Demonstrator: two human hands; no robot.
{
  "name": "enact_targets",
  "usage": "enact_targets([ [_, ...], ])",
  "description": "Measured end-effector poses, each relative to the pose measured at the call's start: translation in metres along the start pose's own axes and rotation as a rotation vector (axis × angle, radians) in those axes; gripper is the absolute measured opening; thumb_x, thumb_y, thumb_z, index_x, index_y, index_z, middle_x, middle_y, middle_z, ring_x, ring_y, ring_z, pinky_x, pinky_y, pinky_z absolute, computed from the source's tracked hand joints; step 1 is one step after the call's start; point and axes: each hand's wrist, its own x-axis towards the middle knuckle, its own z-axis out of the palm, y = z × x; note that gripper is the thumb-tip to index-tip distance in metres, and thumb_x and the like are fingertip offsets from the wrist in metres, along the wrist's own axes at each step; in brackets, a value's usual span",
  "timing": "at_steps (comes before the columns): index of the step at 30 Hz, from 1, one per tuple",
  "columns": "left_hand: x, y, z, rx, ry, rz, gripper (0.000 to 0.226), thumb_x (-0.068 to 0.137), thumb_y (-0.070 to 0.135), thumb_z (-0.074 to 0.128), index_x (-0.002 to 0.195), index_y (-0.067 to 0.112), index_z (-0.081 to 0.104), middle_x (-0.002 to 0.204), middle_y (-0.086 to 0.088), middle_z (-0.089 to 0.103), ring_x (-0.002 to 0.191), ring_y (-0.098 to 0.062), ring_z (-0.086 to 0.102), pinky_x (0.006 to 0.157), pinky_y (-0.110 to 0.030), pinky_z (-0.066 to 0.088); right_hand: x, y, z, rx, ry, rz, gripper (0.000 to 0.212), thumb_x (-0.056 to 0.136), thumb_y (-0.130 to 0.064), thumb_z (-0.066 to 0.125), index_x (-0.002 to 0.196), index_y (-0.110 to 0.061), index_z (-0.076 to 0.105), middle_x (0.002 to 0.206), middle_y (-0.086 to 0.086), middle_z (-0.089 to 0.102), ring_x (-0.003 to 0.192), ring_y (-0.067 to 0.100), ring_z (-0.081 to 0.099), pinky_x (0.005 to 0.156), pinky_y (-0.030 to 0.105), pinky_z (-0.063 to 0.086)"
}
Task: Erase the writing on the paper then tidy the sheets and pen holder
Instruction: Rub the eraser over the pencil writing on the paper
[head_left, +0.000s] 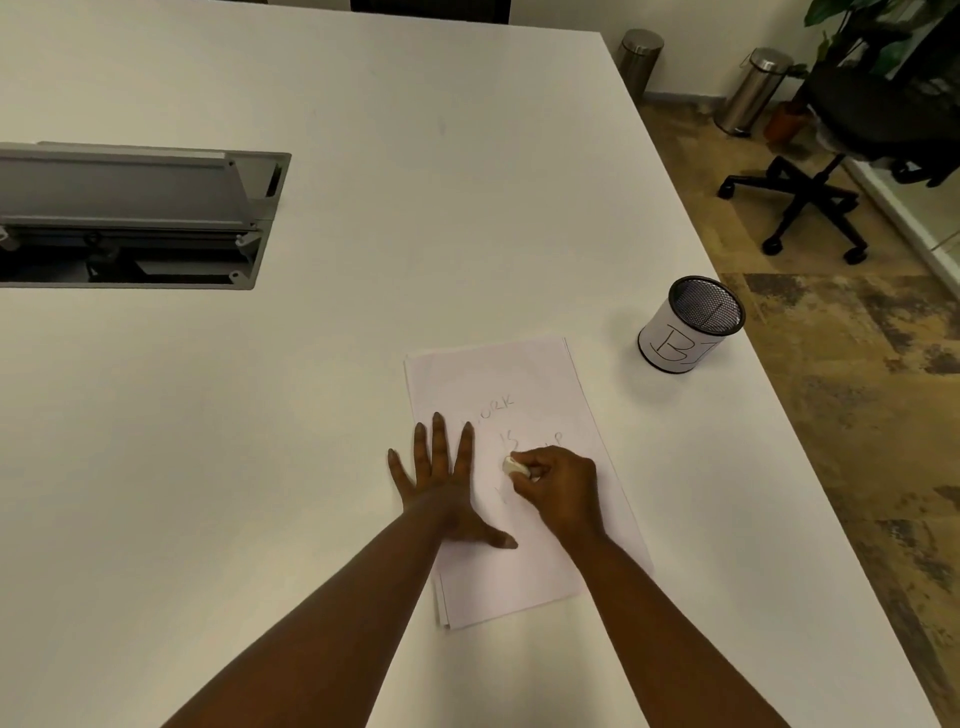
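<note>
Nearest, two bare forearms reaching onto the white table (363, 364). Left hand (447, 488) spread flat, fingers splayed, pinning the left edge of the paper stack (545, 561). Right hand (563, 491) closed around a small white eraser (516, 466), pressed to the top sheet mid-page. Faint pencil writing (501, 405) above the eraser, partly rubbed away. Erasing step in hand, judged roughly midway. Next: short strokes up over the remaining letters, left palm kept firm against creasing. Farther right, near the table edge, mesh pen holder (688, 325), upright, well apart from the sheets, not yet tidied. Far left, open cable hatch (135, 218).
</note>
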Motion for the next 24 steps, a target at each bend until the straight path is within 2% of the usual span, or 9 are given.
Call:
enact_targets([
  [2, 0.0, 0.001, -0.001, -0.001, 0.002, -0.003, 0.146, 0.051, 0.078, 0.067, 0.134, 0.025, -0.041, 0.138, -0.011, -0.052, 0.129, -0.032, -0.045, 0.105, -0.064, -0.02, -0.001, -0.002, 0.002, 0.018, 0.017, 0.038, 0.025, 0.07, -0.009, 0.076, 0.093, -0.003, 0.07, 0.095, 0.012, 0.073, 0.084, 0.015, 0.066, 0.075, 0.015, 0.051],
  [6, -0.001, 0.004, -0.002, -0.005, 0.002, -0.021, 0.144, 0.053, 0.075, 0.068, 0.136, 0.025, -0.039, 0.14, -0.011, -0.05, 0.131, -0.032, -0.044, 0.106, -0.062, -0.019, -0.019, -0.003, 0.012, -0.03, -0.103, -0.021, 0.024, 0.07, -0.011, 0.076, 0.093, -0.005, 0.071, 0.093, 0.011, 0.073, 0.083, 0.011, 0.065, 0.066, -0.004, 0.042],
  [9, -0.001, 0.004, -0.002, 0.001, 0.0, -0.021, 0.144, 0.053, 0.076, 0.068, 0.136, 0.025, -0.039, 0.14, -0.011, -0.05, 0.13, -0.032, -0.044, 0.106, -0.063, -0.019, -0.017, -0.005, 0.01, -0.073, -0.137, -0.046, 0.024, 0.07, -0.011, 0.076, 0.094, -0.006, 0.071, 0.095, 0.011, 0.073, 0.08, 0.006, 0.06, 0.065, -0.007, 0.039],
  [11, -0.001, 0.002, -0.003, 0.008, -0.008, -0.01, 0.145, 0.052, 0.077, 0.067, 0.135, 0.025, -0.04, 0.139, -0.011, -0.051, 0.13, -0.032, -0.045, 0.104, -0.064, -0.02, -0.007, -0.006, 0.004, -0.061, -0.115, -0.01, 0.026, 0.07, -0.009, 0.076, 0.095, -0.004, 0.07, 0.097, 0.012, 0.073, 0.081, 0.008, 0.061, 0.066, -0.004, 0.042],
  [14, 0.0, 0.001, -0.002, 0.012, -0.009, -0.008, 0.145, 0.051, 0.079, 0.066, 0.132, 0.025, -0.042, 0.138, -0.01, -0.052, 0.129, -0.032, -0.045, 0.103, -0.064, -0.021, 0.006, -0.008, -0.005, -0.026, -0.067, 0.055, 0.027, 0.07, -0.008, 0.075, 0.096, -0.001, 0.069, 0.1, 0.016, 0.072, 0.089, 0.019, 0.067, 0.078, 0.014, 0.048],
  [16, -0.001, 0.001, -0.003, 0.008, -0.013, -0.01, 0.145, 0.051, 0.079, 0.066, 0.131, 0.026, -0.043, 0.138, -0.01, -0.052, 0.129, -0.032, -0.046, 0.104, -0.064, -0.021, 0.004, -0.012, -0.006, -0.02, -0.099, 0.059, 0.025, 0.071, -0.008, 0.075, 0.094, 0.0, 0.069, 0.099, 0.016, 0.072, 0.09, 0.022, 0.067, 0.082, 0.021, 0.049],
  [18, -0.001, 0.002, -0.003, 0.0, -0.02, -0.012, 0.146, 0.052, 0.077, 0.067, 0.132, 0.025, -0.042, 0.138, -0.011, -0.052, 0.129, -0.032, -0.045, 0.104, -0.063, -0.021, -0.005, -0.014, -0.005, -0.038, -0.176, 0.025, 0.023, 0.072, -0.008, 0.075, 0.093, -0.001, 0.07, 0.098, 0.015, 0.073, 0.089, 0.021, 0.067, 0.083, 0.02, 0.051],
  [21, -0.001, 0.002, -0.003, 0.009, -0.024, -0.012, 0.146, 0.052, 0.077, 0.067, 0.134, 0.024, -0.041, 0.138, -0.012, -0.052, 0.129, -0.032, -0.045, 0.104, -0.063, -0.02, -0.011, -0.011, -0.008, -0.097, -0.284, -0.019, 0.024, 0.071, -0.011, 0.076, 0.093, -0.003, 0.071, 0.098, 0.014, 0.073, 0.09, 0.019, 0.067, 0.078, 0.013, 0.047],
  [24, -0.002, 0.002, -0.003, 0.017, -0.029, -0.012, 0.146, 0.051, 0.078, 0.067, 0.134, 0.024, -0.041, 0.138, -0.011, -0.052, 0.129, -0.033, -0.046, 0.103, -0.064, -0.021, 0.002, -0.011, -0.012, -0.108, -0.262, -0.008, 0.024, 0.07, -0.01, 0.076, 0.092, -0.003, 0.071, 0.098, 0.014, 0.073, 0.089, 0.019, 0.067, 0.078, 0.013, 0.046],
])
